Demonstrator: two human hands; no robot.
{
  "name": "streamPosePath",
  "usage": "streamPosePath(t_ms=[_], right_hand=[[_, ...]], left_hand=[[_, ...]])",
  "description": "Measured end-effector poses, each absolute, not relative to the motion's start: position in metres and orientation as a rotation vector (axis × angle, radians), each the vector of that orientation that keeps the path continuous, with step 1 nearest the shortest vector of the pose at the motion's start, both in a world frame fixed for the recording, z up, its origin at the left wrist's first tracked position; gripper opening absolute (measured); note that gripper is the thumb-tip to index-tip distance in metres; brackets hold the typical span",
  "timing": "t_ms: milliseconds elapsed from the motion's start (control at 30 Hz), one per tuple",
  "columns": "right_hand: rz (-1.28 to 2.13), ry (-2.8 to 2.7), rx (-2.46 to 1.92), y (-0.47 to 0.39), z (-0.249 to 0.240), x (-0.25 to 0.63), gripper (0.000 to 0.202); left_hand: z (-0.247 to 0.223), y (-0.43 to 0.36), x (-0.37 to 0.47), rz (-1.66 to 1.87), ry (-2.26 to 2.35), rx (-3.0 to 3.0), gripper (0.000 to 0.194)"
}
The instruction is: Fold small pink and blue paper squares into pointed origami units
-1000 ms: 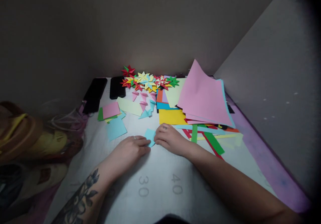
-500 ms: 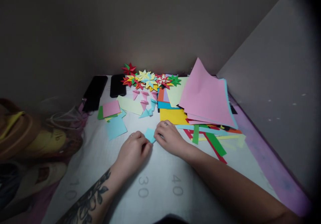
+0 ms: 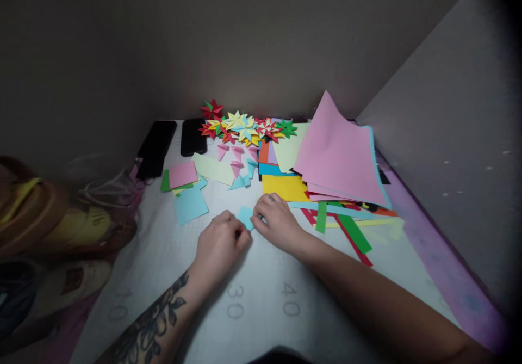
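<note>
Between my two hands is a small light-blue piece of paper (image 3: 245, 215), lying on or just over the white mat; its lower edge is partly hidden by my fingers. My left hand (image 3: 223, 239) is closed at its left side, thumb against the curled fingers. With closed fingers, my right hand (image 3: 275, 220) grips its right edge. Beyond them lie several folded light-blue pieces (image 3: 243, 178) and folded pink pieces (image 3: 236, 157). A flat light-blue square (image 3: 191, 207) rests to the left of my hands, near a pink square (image 3: 182, 174).
Folded paper stars (image 3: 244, 127) are heaped at the back. Two dark phones (image 3: 193, 137) lie back left. Large pink sheets (image 3: 338, 157) and coloured strips (image 3: 354, 233) cover the right. A wall rises behind. Blurred containers (image 3: 81, 222) stand at the left edge.
My left thumb has shifted slightly right and up along the light-blue paper's lower edge. The right hand keeps its hold. The whole view has shifted a little.
</note>
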State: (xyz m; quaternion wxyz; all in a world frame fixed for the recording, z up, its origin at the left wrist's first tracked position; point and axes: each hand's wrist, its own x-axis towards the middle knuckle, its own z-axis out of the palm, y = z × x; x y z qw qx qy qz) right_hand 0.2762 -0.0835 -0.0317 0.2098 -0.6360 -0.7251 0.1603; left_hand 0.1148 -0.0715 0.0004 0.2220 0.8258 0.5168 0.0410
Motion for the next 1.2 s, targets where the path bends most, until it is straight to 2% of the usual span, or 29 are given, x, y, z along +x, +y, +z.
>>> streamPosePath(t_ms=[433,533,633,733,967,1033,1200], right_hand=[[0.408,-2.045,-1.824,-0.084,-0.031,0.275,0.008],[0.379,-2.033,-1.864,-0.084,-0.031,0.276,0.008],[0.349,-2.000,-1.892,-0.085,-0.030,0.279,0.016],[0.319,-1.966,-1.925,-0.084,-0.030,0.283,0.020],[0.138,-1.889,-2.023,-0.082,-0.032,0.296,0.015],[0.091,-1.901,-1.889,-0.085,-0.033,0.298,0.008],[0.153,-2.246,-1.160,-0.098,-0.035,0.297,0.025]], left_hand=[[-0.003,-0.073,0.112,0.187,1.382,2.291,0.010],[-0.007,-0.074,0.108,0.211,1.247,2.377,0.020],[-0.005,-0.075,0.104,0.064,1.134,2.577,0.027],[0.004,-0.078,0.103,-0.149,1.061,2.682,0.024],[0.023,-0.084,0.104,-0.429,1.065,2.612,0.026],[0.022,-0.085,0.104,-0.416,1.046,2.615,0.027],[0.020,-0.085,0.103,-0.306,1.078,2.553,0.027]])
